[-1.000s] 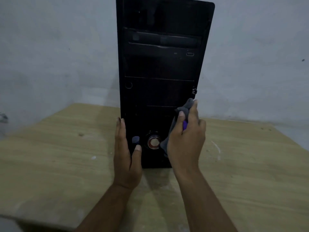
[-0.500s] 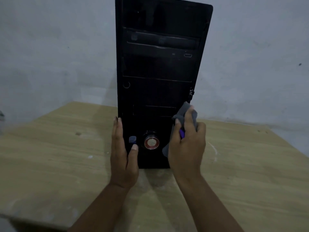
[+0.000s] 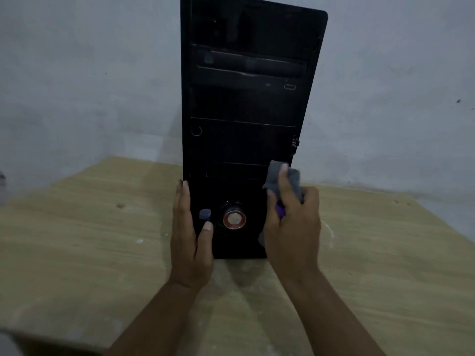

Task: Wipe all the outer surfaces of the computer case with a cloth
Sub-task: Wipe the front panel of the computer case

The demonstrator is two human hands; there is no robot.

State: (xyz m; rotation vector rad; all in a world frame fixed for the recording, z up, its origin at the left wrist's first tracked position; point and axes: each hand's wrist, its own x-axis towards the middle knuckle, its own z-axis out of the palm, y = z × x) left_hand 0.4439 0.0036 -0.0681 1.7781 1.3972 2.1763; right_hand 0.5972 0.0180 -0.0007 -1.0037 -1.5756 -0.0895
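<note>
A tall black computer case [image 3: 246, 104] stands upright on the wooden table [image 3: 77, 240], its front panel facing me, with a round red-ringed button [image 3: 234, 219] low on the front. My left hand [image 3: 191, 237] lies flat along the case's lower left edge, fingers straight and thumb on the front. My right hand [image 3: 293, 222] grips a grey cloth [image 3: 285, 182] with a purple patch and holds it against the lower right corner of the front panel. The cloth's lower part is hidden behind my hand.
A pale grey wall [image 3: 90, 86] rises right behind the case. The light wooden table spreads to both sides, with small white marks near the case. The table's near left corner [image 3: 30, 337] drops off at the bottom of the view.
My right hand with the cloth has slid slightly down along the right edge of the front panel. My left hand and the case stay where they were.
</note>
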